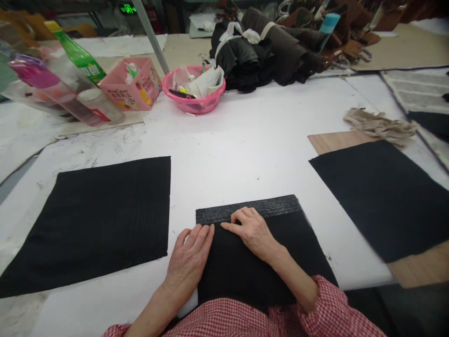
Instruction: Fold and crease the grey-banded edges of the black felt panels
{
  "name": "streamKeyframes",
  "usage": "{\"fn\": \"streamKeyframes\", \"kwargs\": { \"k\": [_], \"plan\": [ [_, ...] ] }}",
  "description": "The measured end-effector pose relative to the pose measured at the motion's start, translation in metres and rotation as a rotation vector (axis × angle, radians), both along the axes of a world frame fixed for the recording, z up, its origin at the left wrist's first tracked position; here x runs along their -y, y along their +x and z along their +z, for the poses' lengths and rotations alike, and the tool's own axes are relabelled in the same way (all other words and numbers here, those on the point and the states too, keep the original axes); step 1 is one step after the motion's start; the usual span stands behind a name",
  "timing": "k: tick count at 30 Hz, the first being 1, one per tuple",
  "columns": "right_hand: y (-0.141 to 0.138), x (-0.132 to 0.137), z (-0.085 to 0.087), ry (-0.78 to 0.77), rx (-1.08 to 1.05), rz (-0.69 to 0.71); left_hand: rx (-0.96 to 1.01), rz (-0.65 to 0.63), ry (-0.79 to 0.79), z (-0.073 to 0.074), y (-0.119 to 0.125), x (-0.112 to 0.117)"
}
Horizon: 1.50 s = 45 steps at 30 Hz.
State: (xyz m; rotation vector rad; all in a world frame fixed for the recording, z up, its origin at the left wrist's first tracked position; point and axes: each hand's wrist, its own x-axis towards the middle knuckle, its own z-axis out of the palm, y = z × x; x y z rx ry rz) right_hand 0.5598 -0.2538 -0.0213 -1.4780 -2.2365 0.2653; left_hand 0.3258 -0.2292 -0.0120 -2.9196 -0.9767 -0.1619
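Note:
A black fabric piece (252,262) lies in front of me, its near end against my checked clothing. Along its far edge runs a greyish, shiny strip (280,204) with a line where the plain black fabric meets it. My left hand (191,252) rests on the fabric's left side, fingers stretched flat and fingertips at that line. Just right of it, my right hand (252,234) has its fingers curled over the strip and the thumb stretched along the line, closed on the fabric. The two hands are close but apart.
A black fabric stack (105,224) lies left. Another black piece (382,196) rests on a brown board (416,267) at right, near beige cloth scraps (380,125). Behind stand a pink basin (196,105), a pink box (131,89), a green bottle (79,56) and dark rolled material (242,61).

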Motion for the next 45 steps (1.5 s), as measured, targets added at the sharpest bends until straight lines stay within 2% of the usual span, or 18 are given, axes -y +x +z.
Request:
{"fn": "streamKeyframes", "kwargs": {
  "k": [7,17,30,34,45],
  "plan": [
    [0.002,-0.001,-0.002,-0.014,-0.015,-0.008,-0.083,-0.016,-0.069,0.007,0.007,-0.002],
    [0.034,0.003,0.0,-0.052,-0.044,-0.003,-0.092,-0.04,-0.117,0.009,0.011,-0.003],
    [0.03,0.008,-0.002,0.013,0.026,-0.008,-0.149,-0.093,-0.087,0.008,0.018,-0.008],
    [0.03,0.009,-0.001,0.022,0.027,-0.017,-0.166,-0.147,-0.088,0.008,0.025,-0.009],
    [0.062,0.018,0.001,-0.011,-0.036,-0.028,-0.208,-0.19,-0.097,0.013,0.037,-0.014]
  ]
}}
